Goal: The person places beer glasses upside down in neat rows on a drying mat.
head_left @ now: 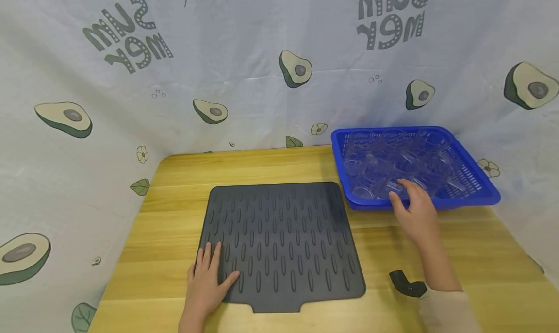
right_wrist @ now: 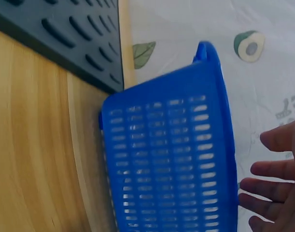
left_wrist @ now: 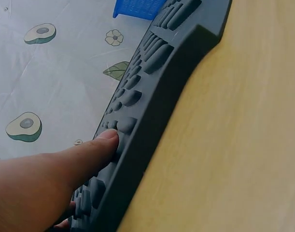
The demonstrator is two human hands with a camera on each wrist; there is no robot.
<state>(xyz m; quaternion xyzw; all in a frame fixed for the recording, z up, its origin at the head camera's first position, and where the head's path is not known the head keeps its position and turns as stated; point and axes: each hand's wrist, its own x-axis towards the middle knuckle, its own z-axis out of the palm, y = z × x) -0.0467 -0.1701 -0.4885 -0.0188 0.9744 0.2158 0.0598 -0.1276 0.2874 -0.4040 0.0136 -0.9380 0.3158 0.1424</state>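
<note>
A dark grey ridged drying mat [head_left: 284, 236] with a small tab at its front lies on the wooden table. My left hand [head_left: 205, 284] rests on its left side, fingers spread; in the left wrist view the thumb [left_wrist: 106, 140] lies on the ridges. To the right, a blue plastic basket [head_left: 473, 200] holds several clear cups [head_left: 375, 170]. Over the front rim of the basket hovers my right hand [head_left: 417, 214], thumb and fingers apart, fingertips close over the nearest cups. The right wrist view shows those fingers [right_wrist: 273, 169] spread beside the slotted basket wall, holding nothing.
A white cloth [head_left: 249, 56] printed with avocados and lettering hangs behind and at both sides of the wooden table [head_left: 174, 202]. A black curved piece [head_left: 407, 284] sits at the right sleeve [head_left: 450, 308].
</note>
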